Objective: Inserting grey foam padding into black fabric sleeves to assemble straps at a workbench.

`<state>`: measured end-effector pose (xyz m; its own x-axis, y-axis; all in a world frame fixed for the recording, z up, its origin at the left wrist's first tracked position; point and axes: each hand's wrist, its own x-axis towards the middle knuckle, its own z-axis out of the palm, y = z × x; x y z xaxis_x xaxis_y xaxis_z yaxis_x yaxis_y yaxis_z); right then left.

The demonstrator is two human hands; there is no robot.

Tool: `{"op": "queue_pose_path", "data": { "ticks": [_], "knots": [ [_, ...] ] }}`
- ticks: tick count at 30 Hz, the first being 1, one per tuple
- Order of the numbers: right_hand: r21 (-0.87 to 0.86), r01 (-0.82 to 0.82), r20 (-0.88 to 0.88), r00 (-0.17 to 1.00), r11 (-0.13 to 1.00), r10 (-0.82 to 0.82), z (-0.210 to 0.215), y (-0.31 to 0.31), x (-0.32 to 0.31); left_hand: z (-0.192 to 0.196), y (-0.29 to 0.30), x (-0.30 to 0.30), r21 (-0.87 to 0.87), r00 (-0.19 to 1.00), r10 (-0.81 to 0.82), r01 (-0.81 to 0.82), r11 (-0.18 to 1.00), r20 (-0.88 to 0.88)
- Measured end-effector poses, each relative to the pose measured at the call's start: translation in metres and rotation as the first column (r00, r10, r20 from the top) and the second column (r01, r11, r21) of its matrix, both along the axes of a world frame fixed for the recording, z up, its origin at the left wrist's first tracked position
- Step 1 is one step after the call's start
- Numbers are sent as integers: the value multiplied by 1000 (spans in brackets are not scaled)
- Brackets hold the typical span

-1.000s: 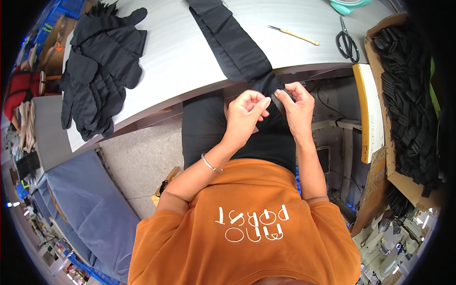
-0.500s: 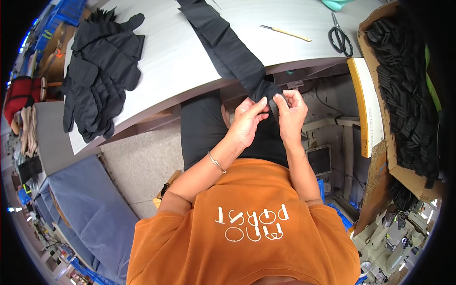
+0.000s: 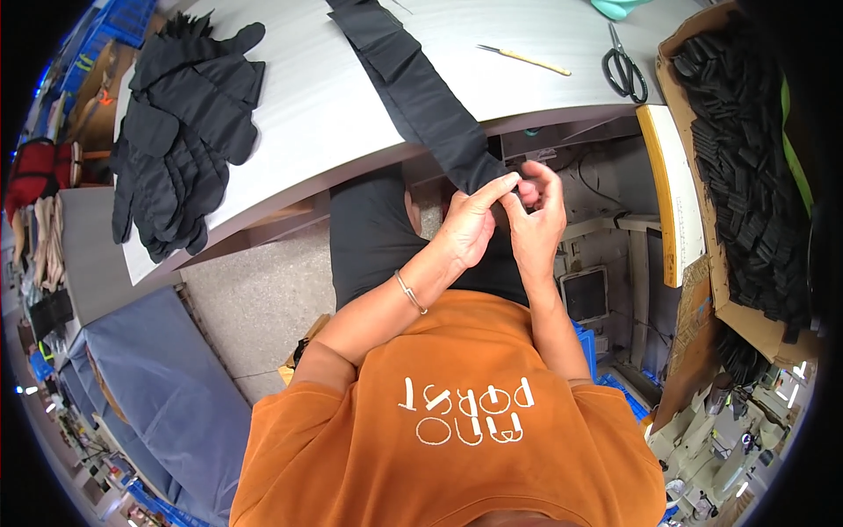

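A long black fabric strip (image 3: 413,83) runs across the grey table (image 3: 334,105) and hangs over its near edge toward my lap. My left hand (image 3: 470,228) and my right hand (image 3: 537,220) meet just below the table edge, both pinching the strip's lower end between their fingertips. What lies between my fingers is mostly hidden. A silver bracelet sits on my left wrist.
A pile of black gloves (image 3: 180,132) lies at the table's left. Black scissors (image 3: 625,70) and a thin wooden-handled tool (image 3: 525,59) lie at the far right. A cardboard box (image 3: 746,167) of black pieces stands to the right. A blue-grey padded seat (image 3: 158,386) is lower left.
The black strip has slid further off the table toward me. My hands have come closer together and now pinch its end, where earlier they were apart.
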<state>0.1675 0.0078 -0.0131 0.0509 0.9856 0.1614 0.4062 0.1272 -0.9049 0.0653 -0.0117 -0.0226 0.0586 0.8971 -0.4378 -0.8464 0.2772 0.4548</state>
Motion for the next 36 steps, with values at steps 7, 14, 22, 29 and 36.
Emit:
{"op": "queue_pose_path", "data": {
  "ticks": [7,14,22,29,36],
  "knots": [
    [-88,-65,86,994,994,72,-11,12,3,-15,2,-1,-3,984,-150,151,989,100],
    [45,-89,168,983,995,80,1,21,-3,-13,16,-6,70,973,-215,210,975,85],
    [-43,-78,12,997,996,79,16,29,-5,14,24,-17,121,984,-75,56,991,162],
    [-34,-46,84,995,998,49,9,25,-12,4,21,-5,84,999,-38,39,996,-19],
    [-104,-80,140,986,991,95,-8,44,-5,3,24,-11,32,996,-84,82,996,43]
  ]
}}
